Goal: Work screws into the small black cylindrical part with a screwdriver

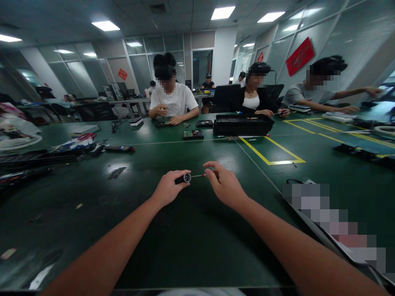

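Note:
My left hand [169, 187] is closed around a small black cylinder [187, 177] with a pale ring at its round end, which faces me. Opposite it, my right hand [226, 185] grips a screwdriver [204, 175] by its red and dark handle. The thin metal shaft points left and reaches the side of the cylinder; whether its tip sits in a screw is too small to tell. Both hands are held above the green table [197, 238], and my right fingers partly hide the handle.
A circuit board device [193, 134] and a long black tray [243, 125] lie ahead. Tools and cables [83, 142] are piled at left, beside a dark pen-like tool [119, 149]. A blurred-out flat device [327, 226] lies at right. People [173, 98] work across the table.

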Demonstrator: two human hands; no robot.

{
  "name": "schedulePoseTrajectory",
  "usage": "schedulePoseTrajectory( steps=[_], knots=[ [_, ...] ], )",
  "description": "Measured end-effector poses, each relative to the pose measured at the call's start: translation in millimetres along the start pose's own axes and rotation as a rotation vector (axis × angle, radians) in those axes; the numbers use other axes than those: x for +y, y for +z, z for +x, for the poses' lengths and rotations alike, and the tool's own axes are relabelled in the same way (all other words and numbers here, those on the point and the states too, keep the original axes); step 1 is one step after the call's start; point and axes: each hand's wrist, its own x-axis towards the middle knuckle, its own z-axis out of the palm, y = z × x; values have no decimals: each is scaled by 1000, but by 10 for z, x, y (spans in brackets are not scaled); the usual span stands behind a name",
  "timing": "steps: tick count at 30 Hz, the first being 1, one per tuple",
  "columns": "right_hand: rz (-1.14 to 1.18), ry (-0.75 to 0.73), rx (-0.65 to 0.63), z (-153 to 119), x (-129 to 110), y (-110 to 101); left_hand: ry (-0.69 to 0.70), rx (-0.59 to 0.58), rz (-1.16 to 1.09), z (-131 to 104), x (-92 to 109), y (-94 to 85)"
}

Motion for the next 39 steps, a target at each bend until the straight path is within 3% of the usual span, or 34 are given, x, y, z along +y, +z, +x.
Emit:
schedulePoseTrajectory(
  steps=[4, 12, 15, 19, 25, 32, 39],
  knots=[
    [5, -64, -29, -27, -34, -20, -2, 7, 19, 5, 14, -16],
    [-48, 48, -60, 34, -13, -22, -4, 12, 81, 1, 23, -19],
    [-35, 25, -91, 10, -17, -20, 0, 15, 91, 7, 26, -15],
    [-1, -66, -63, -27, -1, -4, -21, 46, 97, 16, 48, -23],
    [21, 29, -23, 1, 13, 22, -7, 61, 105, 12, 59, -23],
    [41, -43, -78, -36, -46, -11, -8, 83, 106, 12, 40, -27],
    [12, 14, -57, -11, -26, 7, 8, 50, 120, 11, 50, -16]
  ],
)
